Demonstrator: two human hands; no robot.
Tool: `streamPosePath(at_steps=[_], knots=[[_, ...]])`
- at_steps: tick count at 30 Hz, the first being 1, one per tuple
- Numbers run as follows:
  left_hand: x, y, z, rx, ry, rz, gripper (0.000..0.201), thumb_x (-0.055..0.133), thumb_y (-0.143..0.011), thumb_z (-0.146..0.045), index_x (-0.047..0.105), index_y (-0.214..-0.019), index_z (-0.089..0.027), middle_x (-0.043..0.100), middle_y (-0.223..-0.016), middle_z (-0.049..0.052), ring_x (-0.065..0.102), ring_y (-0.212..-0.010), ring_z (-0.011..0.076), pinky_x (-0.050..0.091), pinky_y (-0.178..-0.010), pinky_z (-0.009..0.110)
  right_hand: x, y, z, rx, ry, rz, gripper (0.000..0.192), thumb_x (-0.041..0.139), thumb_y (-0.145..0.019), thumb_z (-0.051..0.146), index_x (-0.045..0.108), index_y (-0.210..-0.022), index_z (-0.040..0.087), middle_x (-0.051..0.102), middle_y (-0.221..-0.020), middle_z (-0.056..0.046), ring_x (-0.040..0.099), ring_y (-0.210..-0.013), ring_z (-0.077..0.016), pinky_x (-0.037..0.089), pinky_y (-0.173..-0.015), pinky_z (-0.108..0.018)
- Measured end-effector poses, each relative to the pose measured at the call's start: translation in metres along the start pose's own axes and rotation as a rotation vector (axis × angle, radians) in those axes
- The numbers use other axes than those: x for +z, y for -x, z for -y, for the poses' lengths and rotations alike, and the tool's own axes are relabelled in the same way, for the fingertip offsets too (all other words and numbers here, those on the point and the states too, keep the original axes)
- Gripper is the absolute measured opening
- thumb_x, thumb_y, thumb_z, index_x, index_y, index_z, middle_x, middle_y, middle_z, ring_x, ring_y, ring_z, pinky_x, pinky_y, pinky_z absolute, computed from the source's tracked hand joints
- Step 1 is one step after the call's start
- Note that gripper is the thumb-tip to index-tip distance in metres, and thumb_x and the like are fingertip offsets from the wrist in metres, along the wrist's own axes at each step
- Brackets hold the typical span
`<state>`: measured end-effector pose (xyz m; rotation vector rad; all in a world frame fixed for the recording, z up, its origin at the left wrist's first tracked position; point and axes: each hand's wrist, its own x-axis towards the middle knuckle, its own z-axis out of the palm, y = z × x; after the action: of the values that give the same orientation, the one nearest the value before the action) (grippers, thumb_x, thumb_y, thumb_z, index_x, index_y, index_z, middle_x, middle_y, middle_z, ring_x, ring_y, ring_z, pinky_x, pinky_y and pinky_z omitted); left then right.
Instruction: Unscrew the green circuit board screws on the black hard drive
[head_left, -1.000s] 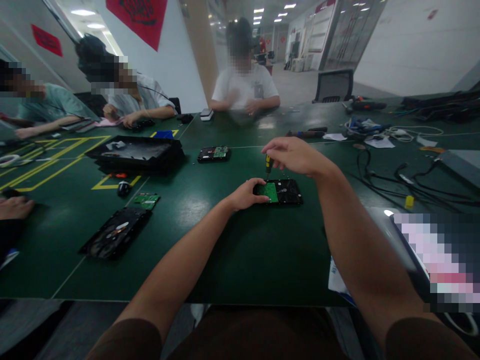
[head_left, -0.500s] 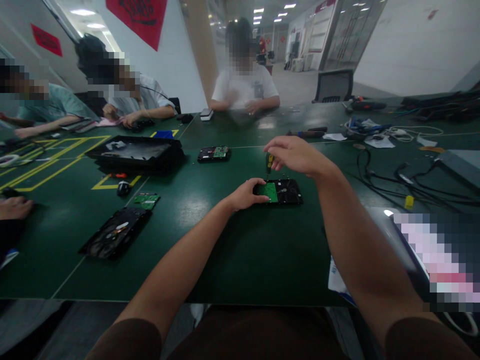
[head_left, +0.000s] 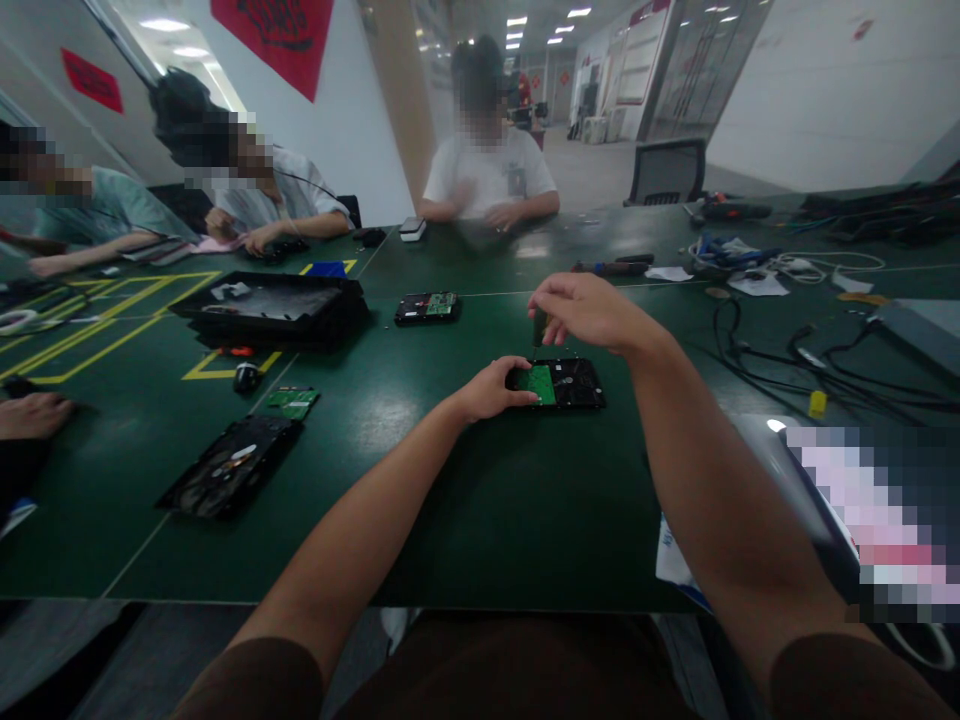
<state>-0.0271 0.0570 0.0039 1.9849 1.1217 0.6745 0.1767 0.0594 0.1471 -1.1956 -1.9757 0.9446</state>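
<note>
Head view: a hard drive (head_left: 561,384) lies flat on the green desk (head_left: 480,520), circuit-board side up, roughly in the middle and well within reach; the left hand (head_left: 491,390) rests on its near-left corner, its fingers (head_left: 525,397) together and pressed down on the edge of the green board, pinning the drive in place; the right hand (head_left: 589,310) hovers just above the drive's far edge, its fingers closed round the top of a small screwdriver (head_left: 538,327) that stands about upright, though whether its tip touches the drive I cannot tell; the drive looks like a rigid metal block, dense for its size and unlikely to flex, but its smooth casing would probably slide on the glossy desk if not held; the exposed board is the fragile part, so the safer hold seems to be the metal side rails or corners rather than the green surface; the screwdriver seems light and thin, best gripped at its head between thumb and fingertips; further left lie an opened drive (head_left: 229,478), a loose green board (head_left: 294,401) and a black tray (head_left: 274,308); cables (head_left: 795,350) sprawl to the right; other people sit along the far side
</note>
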Motion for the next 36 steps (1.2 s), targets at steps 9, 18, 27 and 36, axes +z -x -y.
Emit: streamPosePath(at_steps=[9,18,27,36], knots=[[0.0,0.0,0.002,-0.006,0.001,-0.005,0.068,0.084,-0.077,-0.041,0.059,-0.137,-0.02,0.062,-0.133,0.012,0.059,-0.12,0.0297,0.045,-0.108,0.048,-0.005,0.0,0.0,-0.021,0.195,-0.074,0.014,0.066,-0.094,0.031,0.07,-0.088,0.019,0.074,-0.074,-0.006,0.067,-0.062,-0.0167,0.049,-0.053,-0.029],[0.0,0.0,0.002,-0.003,0.01,0.005,0.072,0.083,-0.077,-0.043,0.057,-0.139,-0.018,0.062,-0.132,0.013,0.06,-0.118,0.0298,0.046,-0.107,0.048,0.0,-0.001,-0.003,0.013,-0.018,-0.003,0.018,0.056,-0.102,0.031,0.069,-0.099,0.019,0.074,-0.074,-0.006,0.071,-0.062,-0.0175,0.056,-0.057,-0.03],[0.0,0.001,0.0,-0.003,0.009,0.0,0.069,0.083,-0.077,-0.042,0.058,-0.138,-0.02,0.062,-0.135,0.012,0.059,-0.12,0.0299,0.045,-0.109,0.049,-0.005,-0.003,-0.009,-0.045,0.175,-0.078,0.019,0.069,-0.093,0.038,0.07,-0.089,0.02,0.074,-0.075,-0.006,0.066,-0.06,-0.016,0.048,-0.052,-0.028],[-0.001,0.0,0.001,0.005,-0.012,0.006,0.071,0.083,-0.077,-0.043,0.058,-0.139,-0.019,0.062,-0.134,0.013,0.059,-0.119,0.0306,0.046,-0.106,0.048,-0.001,0.0,0.0,-0.01,0.044,-0.026,0.018,0.06,-0.099,0.033,0.067,-0.091,0.019,0.07,-0.065,-0.004,0.068,-0.056,-0.0167,0.053,-0.055,-0.029]])
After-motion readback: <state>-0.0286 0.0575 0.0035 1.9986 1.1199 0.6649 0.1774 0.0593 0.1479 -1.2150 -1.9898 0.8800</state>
